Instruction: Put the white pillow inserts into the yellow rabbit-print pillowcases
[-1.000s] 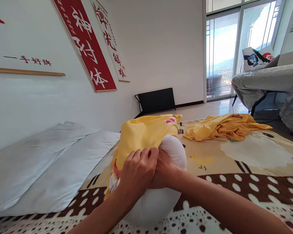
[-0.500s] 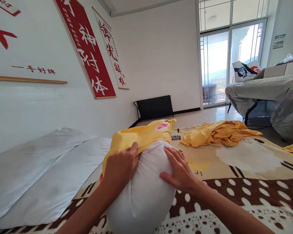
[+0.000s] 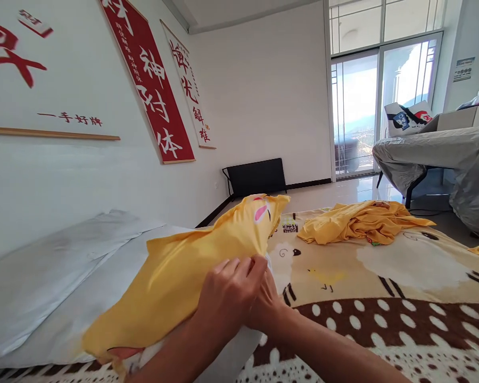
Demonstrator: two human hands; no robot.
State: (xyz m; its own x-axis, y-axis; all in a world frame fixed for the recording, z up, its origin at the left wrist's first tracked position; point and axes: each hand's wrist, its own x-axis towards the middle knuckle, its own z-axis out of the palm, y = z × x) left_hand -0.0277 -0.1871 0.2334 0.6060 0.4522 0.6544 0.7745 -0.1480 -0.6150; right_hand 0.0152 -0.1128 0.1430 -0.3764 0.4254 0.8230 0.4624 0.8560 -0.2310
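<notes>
A yellow pillowcase [image 3: 171, 271] with a pink-and-white print near its far end covers much of a white pillow [image 3: 233, 354] in front of me. My left hand [image 3: 233, 287] is closed on the pillowcase's edge, knuckles up, at the pillow's right side. Against it, partly behind it, is my right hand [image 3: 268, 303]; its fingers are mostly hidden, so their grip cannot be made out. White pillow fabric shows below my wrists and as a sliver beside my right hand.
A crumpled yellow cloth [image 3: 367, 223] lies on the patterned blanket [image 3: 403, 271] to the right. White pillows [image 3: 64, 276] lie along the left wall. Beyond are a black folded panel [image 3: 257, 177] and a plastic-covered table [image 3: 431, 149] bearing boxes.
My left hand has moved right, drawing the yellow pillowcase across the pillow, and now meets my right hand. The pillowcase covers more of the white pillow and spreads farther left.
</notes>
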